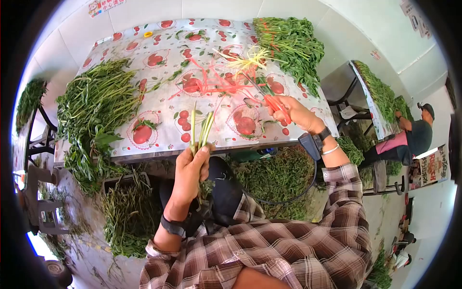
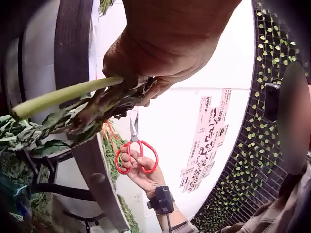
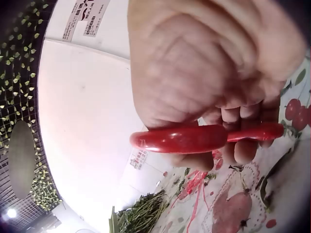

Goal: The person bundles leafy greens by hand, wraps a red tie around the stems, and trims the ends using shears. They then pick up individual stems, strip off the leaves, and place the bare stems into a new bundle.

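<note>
Red-handled scissors [image 1: 275,102] are sitting in the right hand [image 1: 294,114], fingers curling through the loops, blades pointing out over the table [image 1: 159,139] toward the red and yellow ties [image 1: 226,79]. Left hand [image 1: 190,173] is gripping a small bunch of green stems [image 1: 202,130], fist closing round the lower part, cut ends sticking up above the table edge. Left wrist view is showing the same grip: fingers wrapping tight round the stems [image 2: 68,97], limp leaves hanging below, scissors [image 2: 136,153] well apart from the bunch.

Judgement on the step: trimming is likely in hand, so the bunch wants holding firm with ends level, blades coming in square across the stems and staying clear of the left thumb. Whether the blades are parted I cannot tell.

Big heaps of greens [image 1: 96,103] are lying at the left of the table, another heap [image 1: 288,43] at the far right corner, trimmings piling below the table.
</note>
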A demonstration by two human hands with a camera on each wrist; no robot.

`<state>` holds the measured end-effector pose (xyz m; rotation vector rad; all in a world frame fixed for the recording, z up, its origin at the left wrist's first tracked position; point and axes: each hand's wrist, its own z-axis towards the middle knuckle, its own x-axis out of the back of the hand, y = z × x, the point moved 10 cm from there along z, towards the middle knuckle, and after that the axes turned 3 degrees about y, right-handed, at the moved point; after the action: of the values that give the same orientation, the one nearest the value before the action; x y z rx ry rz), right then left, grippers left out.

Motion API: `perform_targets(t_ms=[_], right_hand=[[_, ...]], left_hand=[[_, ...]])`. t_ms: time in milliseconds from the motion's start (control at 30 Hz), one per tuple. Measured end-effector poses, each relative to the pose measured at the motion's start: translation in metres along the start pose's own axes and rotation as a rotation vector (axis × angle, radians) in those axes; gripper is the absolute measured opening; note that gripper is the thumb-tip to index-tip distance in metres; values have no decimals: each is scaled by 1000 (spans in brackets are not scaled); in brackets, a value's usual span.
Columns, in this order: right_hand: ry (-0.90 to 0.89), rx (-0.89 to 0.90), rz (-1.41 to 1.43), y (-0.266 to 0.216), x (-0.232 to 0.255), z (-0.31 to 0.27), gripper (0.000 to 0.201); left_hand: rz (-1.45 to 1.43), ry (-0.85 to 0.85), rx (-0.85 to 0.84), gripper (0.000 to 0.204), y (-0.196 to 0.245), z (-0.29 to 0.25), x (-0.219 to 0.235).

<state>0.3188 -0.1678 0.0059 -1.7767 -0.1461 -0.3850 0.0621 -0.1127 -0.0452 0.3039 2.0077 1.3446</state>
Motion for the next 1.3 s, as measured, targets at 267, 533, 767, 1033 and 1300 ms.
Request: perform_targets(t_ms=[267, 533, 767, 1033, 1300], right_hand=[[-59, 46, -56, 8, -8, -4, 48], [-78, -50, -137, 8, -10, -19, 47], [-59, -102, -104, 22, 0, -27, 42], [60, -131, -395, 39, 39, -52, 40], [163, -41, -124, 16, 34, -74, 39]], left_hand=[[-342, -21, 61, 20, 3, 72, -33], [-444, -73, 45, 19, 1, 120, -77], [-310, -87, 44, 14, -1, 137, -85], [-283, 80, -37, 16, 8, 146, -50], [94, -128, -45, 26, 1, 90, -74]])
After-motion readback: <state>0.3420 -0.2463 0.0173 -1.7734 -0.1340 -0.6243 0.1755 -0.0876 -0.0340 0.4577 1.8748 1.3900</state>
